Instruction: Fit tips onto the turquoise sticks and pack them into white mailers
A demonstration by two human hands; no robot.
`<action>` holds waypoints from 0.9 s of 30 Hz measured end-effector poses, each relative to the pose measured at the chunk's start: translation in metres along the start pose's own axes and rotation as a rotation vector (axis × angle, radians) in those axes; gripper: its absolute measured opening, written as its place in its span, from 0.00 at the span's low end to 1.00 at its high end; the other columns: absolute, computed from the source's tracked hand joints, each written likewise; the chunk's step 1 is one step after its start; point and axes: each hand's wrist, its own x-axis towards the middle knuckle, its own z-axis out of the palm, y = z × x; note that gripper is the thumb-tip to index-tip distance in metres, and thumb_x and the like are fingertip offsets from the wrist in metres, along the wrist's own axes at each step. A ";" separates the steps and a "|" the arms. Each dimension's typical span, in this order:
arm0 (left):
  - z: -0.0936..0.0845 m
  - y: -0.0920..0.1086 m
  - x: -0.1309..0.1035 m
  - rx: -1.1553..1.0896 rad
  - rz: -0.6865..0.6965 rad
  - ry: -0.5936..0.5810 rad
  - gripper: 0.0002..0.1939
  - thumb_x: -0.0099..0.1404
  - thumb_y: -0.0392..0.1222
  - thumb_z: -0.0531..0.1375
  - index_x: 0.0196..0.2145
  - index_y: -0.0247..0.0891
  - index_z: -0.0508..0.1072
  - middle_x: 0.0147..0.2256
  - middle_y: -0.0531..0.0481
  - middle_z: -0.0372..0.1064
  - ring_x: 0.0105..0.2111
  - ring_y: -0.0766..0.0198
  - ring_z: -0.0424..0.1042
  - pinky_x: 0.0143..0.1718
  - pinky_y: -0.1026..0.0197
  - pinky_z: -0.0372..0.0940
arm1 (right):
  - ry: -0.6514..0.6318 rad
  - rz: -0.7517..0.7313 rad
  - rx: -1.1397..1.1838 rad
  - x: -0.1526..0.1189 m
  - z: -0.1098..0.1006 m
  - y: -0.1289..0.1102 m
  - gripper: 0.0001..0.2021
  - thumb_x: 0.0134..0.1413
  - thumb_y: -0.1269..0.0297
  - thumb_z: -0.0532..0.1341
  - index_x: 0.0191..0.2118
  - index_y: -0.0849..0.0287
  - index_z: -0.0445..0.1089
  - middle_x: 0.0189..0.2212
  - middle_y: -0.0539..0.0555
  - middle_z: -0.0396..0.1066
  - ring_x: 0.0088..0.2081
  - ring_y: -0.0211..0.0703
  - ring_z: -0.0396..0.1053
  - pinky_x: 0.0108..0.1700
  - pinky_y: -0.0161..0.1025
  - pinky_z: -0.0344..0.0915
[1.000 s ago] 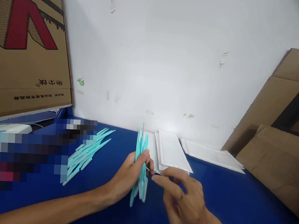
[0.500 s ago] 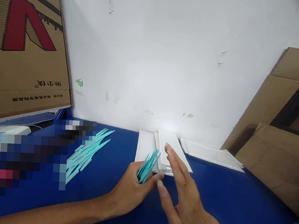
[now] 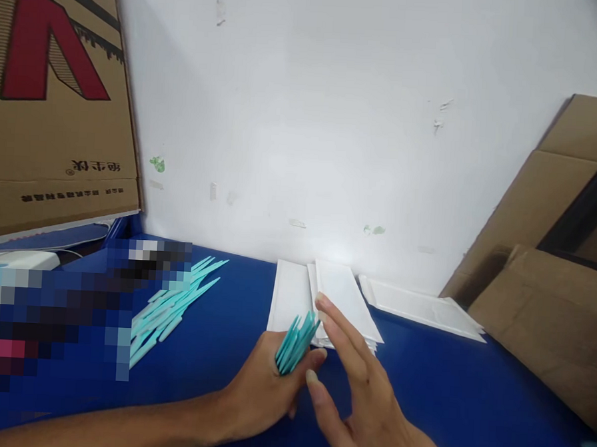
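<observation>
Several thin turquoise pointed sticks [image 3: 296, 347] stand in a bundle, tips up, inside the curled fingers of my left hand [image 3: 262, 385]; their lower ends are hidden in the fist. Just to the right, my right hand [image 3: 364, 394] has its fingers apart and holds nothing, with its fingertips close to the tips of the bundle. On the blue table at the left lies a loose pile of similar turquoise sticks [image 3: 174, 310]. White padded envelopes [image 3: 347, 299] are stacked behind my hands.
More white envelopes [image 3: 419, 305] lie by the wall at the right. Brown cardboard [image 3: 548, 316] leans at the right edge of the blue table [image 3: 450, 391]. A large printed carton [image 3: 73, 131] stands at the back left. A blurred, pixelated patch covers the near left.
My right hand has moved slightly left, closer to the tips of the sticks. The bundle in my left hand sits a little lower and more tilted to the right.
</observation>
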 end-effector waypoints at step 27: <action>0.004 0.000 -0.002 -0.080 0.002 -0.046 0.22 0.67 0.55 0.58 0.23 0.37 0.65 0.19 0.55 0.61 0.20 0.69 0.61 0.21 0.66 0.55 | -0.116 -0.043 -0.063 0.003 -0.005 -0.004 0.35 0.61 0.73 0.55 0.71 0.66 0.44 0.70 0.63 0.47 0.68 0.52 0.53 0.62 0.46 0.65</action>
